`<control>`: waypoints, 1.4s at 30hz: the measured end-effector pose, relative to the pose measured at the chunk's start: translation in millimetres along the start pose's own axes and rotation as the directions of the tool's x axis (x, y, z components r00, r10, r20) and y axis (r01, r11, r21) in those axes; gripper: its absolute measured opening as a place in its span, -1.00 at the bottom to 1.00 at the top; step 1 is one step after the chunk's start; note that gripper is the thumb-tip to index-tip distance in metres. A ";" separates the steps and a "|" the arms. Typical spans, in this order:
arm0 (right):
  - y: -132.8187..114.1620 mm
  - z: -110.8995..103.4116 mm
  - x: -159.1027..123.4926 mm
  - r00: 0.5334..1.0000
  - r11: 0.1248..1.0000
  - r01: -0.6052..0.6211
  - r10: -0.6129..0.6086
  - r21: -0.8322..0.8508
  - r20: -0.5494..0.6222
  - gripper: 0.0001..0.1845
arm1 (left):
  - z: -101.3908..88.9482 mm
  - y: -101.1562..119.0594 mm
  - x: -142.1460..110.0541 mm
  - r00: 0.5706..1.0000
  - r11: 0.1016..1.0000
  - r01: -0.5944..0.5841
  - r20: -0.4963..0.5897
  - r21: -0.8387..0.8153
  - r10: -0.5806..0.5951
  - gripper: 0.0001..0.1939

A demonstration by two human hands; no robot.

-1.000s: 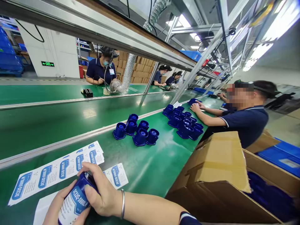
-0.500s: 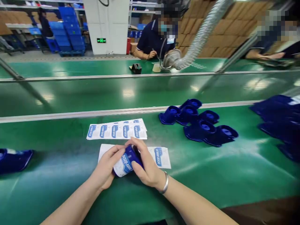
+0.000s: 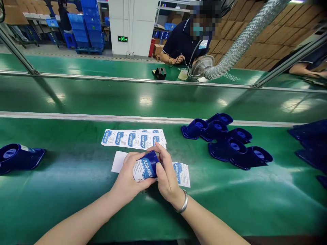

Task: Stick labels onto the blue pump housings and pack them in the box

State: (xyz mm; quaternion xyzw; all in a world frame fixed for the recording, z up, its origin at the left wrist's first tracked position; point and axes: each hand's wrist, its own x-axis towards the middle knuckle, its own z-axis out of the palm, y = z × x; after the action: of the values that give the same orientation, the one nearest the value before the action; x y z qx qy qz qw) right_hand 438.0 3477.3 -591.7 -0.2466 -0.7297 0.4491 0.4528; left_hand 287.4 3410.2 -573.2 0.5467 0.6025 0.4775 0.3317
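Observation:
A dark blue plastic housing (image 3: 154, 160) with a white and blue printed label (image 3: 143, 168) sits between my two hands. My left hand (image 3: 129, 175) wraps its left side, thumb along the near edge and fingers over the top. My right hand (image 3: 167, 177) is closed round the right end, with the thumb near the rim and the fingers behind. The label faces up towards me, partly covered by my left hand. Under my hands lies a sheet of labels (image 3: 183, 174), its middle hidden. Just beyond is a stack of printed label sheets (image 3: 136, 140).
Several blue housings (image 3: 236, 144) stand in a group to the right on the green bench (image 3: 76, 211). More dark blue parts (image 3: 313, 143) lie at the far right, and one labelled housing (image 3: 21, 156) at the left. Across the bench, a person (image 3: 184, 44) works near a flexible duct (image 3: 245, 44).
The housing has turned in my hands, so its label lies flatter and faces me more. My left thumb has come round to the near edge. The whole view has shifted and tilted.

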 end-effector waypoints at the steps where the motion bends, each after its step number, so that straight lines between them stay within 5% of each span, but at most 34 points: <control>1: 0.0 -0.5 -0.5 1.000 1.000 -0.003 0.003 0.002 -0.001 -0.47 | -1.7 1.9 0.4 1.000 0.999 0.022 0.015 -0.037 -0.022 -0.32; 4: 0.6 -2.0 -1.7 0.999 1.000 0.029 -0.029 0.007 0.016 -0.41 | -8.7 10.4 4.0 0.974 0.915 0.222 0.112 -0.338 -0.195 -0.51; 7: 1.0 -3.0 -1.6 0.983 0.987 0.160 -0.158 -0.015 0.091 -0.35 | -13.5 16.2 7.9 0.893 0.651 0.445 0.251 -0.615 -0.373 -0.64; 11: 0.9 -3.6 -1.1 0.960 0.965 0.251 -0.239 -0.071 0.144 -0.33 | -13.4 16.1 8.6 0.841 0.521 0.524 0.313 -0.673 -0.442 -0.68; 16: -0.5 -0.8 -3.3 0.970 0.968 0.219 -0.202 -0.126 0.133 -0.38 | -9.4 17.7 5.9 0.913 0.712 0.402 0.196 -0.576 -0.357 -0.63; 23: -9.9 11.2 -9.4 1.000 0.991 -0.006 0.006 -0.131 -0.001 -0.45 | -7.9 19.1 3.8 0.980 0.958 0.193 -0.003 -0.210 -0.198 -0.57; 32: -4.2 9.3 -6.3 0.994 0.989 -0.103 0.098 -0.110 -0.050 -0.47 | -0.8 6.1 2.0 0.993 0.993 0.114 -0.007 0.019 -0.114 -0.39; 37: -0.9 7.0 -0.5 0.978 0.975 -0.205 0.200 -0.084 -0.066 -0.45 | -7.1 7.7 4.5 0.985 0.986 0.157 0.082 -0.049 -0.153 -0.16; 42: 13.7 -3.6 -6.0 0.969 0.970 -0.229 0.219 -0.082 -0.116 -0.42 | -6.1 3.7 1.1 0.989 0.977 0.136 0.085 -0.165 -0.123 -0.23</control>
State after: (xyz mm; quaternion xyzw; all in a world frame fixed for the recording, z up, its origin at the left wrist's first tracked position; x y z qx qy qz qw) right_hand 443.4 3480.8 -605.7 -0.3721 -0.6925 0.4486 0.4251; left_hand 282.9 3409.7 -567.7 0.4935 0.5811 0.4838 0.4299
